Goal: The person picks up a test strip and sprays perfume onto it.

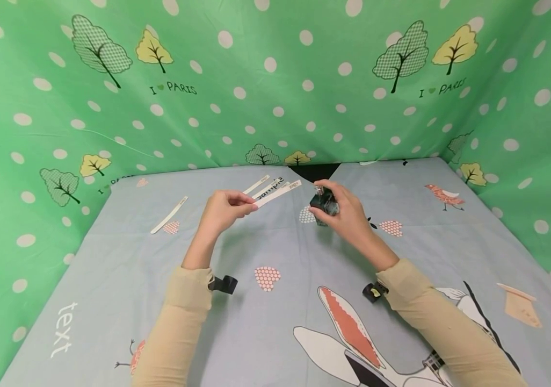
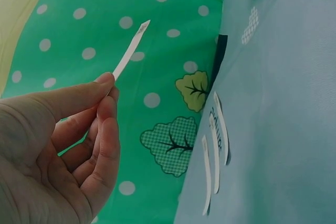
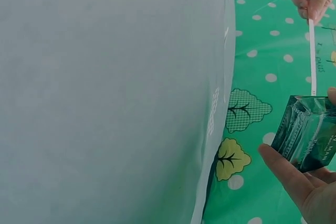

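Observation:
My left hand (image 1: 227, 208) pinches one end of a white perfume test strip (image 1: 280, 194) between thumb and fingertips. The strip's printed free end points toward the bottle, as the left wrist view also shows. In my right hand (image 1: 352, 216) is a dark green glass perfume bottle (image 1: 323, 202), gripped around its sides, with the index finger up at its silver spray top (image 1: 319, 188). The right wrist view shows the base of the bottle (image 3: 307, 132) tilted toward the camera. Strip end and bottle face each other, a short gap apart in the head view.
Three more test strips (image 2: 216, 153) lie side by side on the grey cloth (image 1: 266, 247), beyond the left hand. Another single strip (image 1: 169, 215) lies farther left. A green dotted curtain (image 1: 275, 97) rises behind the table. Black camera mounts (image 1: 224, 285) sit at both wrists.

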